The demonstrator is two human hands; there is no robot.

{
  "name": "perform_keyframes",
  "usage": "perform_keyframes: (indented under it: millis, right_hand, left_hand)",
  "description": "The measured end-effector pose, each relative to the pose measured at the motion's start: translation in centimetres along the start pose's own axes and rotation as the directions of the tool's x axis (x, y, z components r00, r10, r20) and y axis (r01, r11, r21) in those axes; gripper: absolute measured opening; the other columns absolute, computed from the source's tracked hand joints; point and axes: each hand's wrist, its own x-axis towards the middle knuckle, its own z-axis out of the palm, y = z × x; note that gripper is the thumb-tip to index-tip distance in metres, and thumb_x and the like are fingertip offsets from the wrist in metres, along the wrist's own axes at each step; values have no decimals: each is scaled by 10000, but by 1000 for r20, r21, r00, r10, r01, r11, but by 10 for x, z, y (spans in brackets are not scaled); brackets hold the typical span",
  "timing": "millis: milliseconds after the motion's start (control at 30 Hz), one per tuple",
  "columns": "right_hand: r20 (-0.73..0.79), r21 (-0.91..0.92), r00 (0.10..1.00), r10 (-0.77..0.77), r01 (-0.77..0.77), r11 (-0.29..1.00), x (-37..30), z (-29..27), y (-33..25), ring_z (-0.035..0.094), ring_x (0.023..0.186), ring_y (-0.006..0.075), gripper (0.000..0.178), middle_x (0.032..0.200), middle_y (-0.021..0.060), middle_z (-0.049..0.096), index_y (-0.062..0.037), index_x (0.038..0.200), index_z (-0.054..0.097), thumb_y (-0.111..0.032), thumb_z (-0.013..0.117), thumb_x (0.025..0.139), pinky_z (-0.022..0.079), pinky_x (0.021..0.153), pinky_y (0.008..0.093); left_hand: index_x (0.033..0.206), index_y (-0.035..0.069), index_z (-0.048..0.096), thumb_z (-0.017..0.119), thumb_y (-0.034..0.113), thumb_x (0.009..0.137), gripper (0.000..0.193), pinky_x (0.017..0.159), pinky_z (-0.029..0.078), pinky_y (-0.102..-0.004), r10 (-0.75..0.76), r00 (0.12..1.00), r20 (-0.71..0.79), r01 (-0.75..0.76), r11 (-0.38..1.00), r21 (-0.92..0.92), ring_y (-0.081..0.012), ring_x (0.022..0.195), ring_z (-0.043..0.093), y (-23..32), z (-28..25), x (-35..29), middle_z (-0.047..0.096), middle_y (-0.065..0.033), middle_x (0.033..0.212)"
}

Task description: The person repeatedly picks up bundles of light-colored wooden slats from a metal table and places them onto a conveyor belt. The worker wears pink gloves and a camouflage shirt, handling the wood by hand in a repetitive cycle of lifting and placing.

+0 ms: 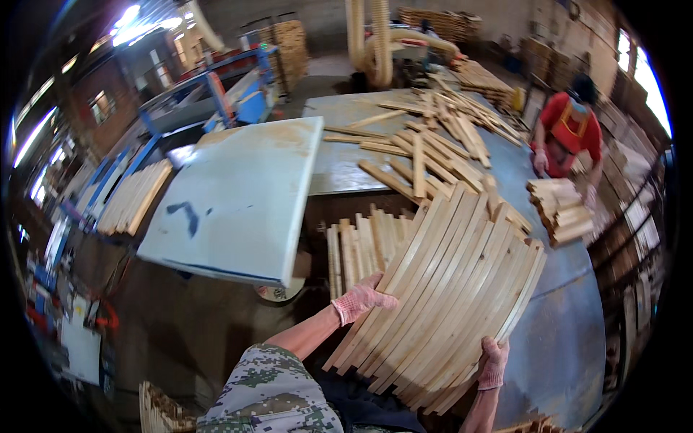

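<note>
A wide row of pale wooden strips point(444, 296), lying side by side, is held tilted in front of my body. My left hand point(362, 298), in a pinkish knit glove, clamps the row's left edge with the thumb on top. At the lower right edge, my gloved right hand point(493, 363) presses in from the other side with its fingers closed. The strips' ends are uneven. Behind the held row stands another batch of upright wooden strips point(354, 252), partly hidden by it.
A blue-grey metal table point(556, 325) runs along the right, with a loose heap of strips point(433, 155) farther back. A pale board-topped table point(238, 195) stands to the left. Across the table, a person in red point(567, 133) handles a bundle of short strips point(559, 209).
</note>
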Motion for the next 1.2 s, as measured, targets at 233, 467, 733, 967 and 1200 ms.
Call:
perform_keyframes:
  millis: [233,467,733,967,1200]
  right_hand:
    - [309,-114,940,147,-117,987,15,237,49,701,958,188,654,1104,72,703,60,1379,569,-88,840,802,575,916,334]
    - [381,-326,838,390,-273,905,-27,491,159,731,901,230,568,1042,138,711,96,1361,543,38,795,855,627,812,368]
    - [574,-350,653,494,-350,869,-55,681,270,643,608,233,315,679,100,632,51,1104,595,31,725,818,565,601,361]
    - [400,-297,838,370,-264,918,-103,835,330,650,675,237,328,892,111,663,-30,1155,580,-50,751,875,554,560,393]
    - [425,-213,819,385,-323,922,-119,977,397,649,697,258,505,934,112,643,-67,1301,499,-35,768,875,543,508,436]
  left_hand:
    - [1464,2,583,946,124,759,802,1042,553,-370,27,963,-268,-64,989,-131,-225,1188,680,38,-203,-107,717,-109,1292]
    - [1512,8,540,863,185,861,747,1014,579,-416,-84,913,-400,-9,974,-226,-245,1172,685,77,-448,-225,695,-123,1312]
    - [1628,-25,377,842,517,902,1019,1144,493,-486,11,764,-645,191,951,243,-354,1347,612,143,-636,-278,635,-242,1449]
    - [1712,128,288,659,795,873,1135,1189,410,-487,186,485,-855,791,325,519,-338,1444,531,200,-726,-282,508,-199,1601]
    - [1699,137,313,692,780,848,1132,1235,347,-499,281,468,-838,780,315,541,-397,1514,429,219,-850,-294,421,-235,1635]
